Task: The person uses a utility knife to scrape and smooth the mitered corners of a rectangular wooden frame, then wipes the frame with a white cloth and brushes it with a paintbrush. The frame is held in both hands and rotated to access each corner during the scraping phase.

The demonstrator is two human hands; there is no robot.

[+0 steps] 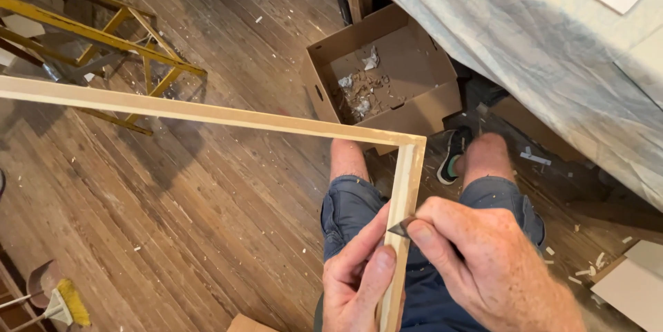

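Observation:
A pale wooden frame (207, 112) runs across the view from the left edge to a mitred corner at the right, then turns down toward me over my lap. My left hand (359, 283) grips the frame's near rail from the left, thumb pressed along its edge. My right hand (483, 263) pinches a small dark blade or scraper (400, 227), and its tip rests against the rail's right edge just above my left thumb.
An open cardboard box (383, 73) with debris stands on the worn plank floor past my knees. A sheet-draped table (525, 49) fills the right. Yellow ladder legs (103, 38) stand at upper left; a dustpan and brush (59, 301) lie at lower left. A pale board (639, 283) lies at lower right.

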